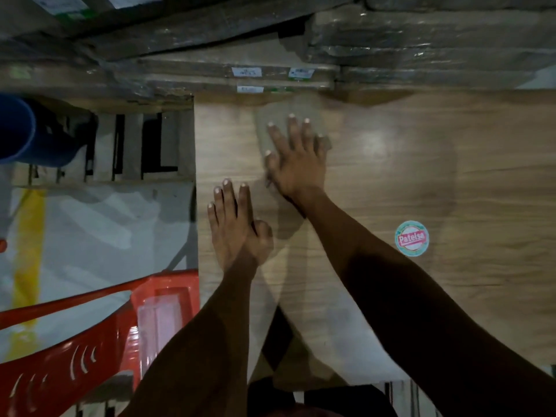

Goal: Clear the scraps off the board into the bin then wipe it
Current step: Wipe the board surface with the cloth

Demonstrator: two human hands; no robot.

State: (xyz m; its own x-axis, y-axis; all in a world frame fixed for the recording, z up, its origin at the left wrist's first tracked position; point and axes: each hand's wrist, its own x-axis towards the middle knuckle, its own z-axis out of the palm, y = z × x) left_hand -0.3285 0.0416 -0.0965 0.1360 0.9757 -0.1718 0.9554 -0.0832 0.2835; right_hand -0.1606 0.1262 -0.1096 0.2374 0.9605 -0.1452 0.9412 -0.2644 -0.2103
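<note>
Pressing flat, the right hand [296, 164] was laid with straight fingers on a cloth [270, 121] on the board [421, 164]; the left hand [237, 227] rested open, empty. Unheld, the cloth could be lost mid-wipe.

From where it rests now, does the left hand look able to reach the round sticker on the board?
Probably not directly. The left hand lies flat near the board's left edge, and the right forearm crosses between it and the round sticker.
</note>
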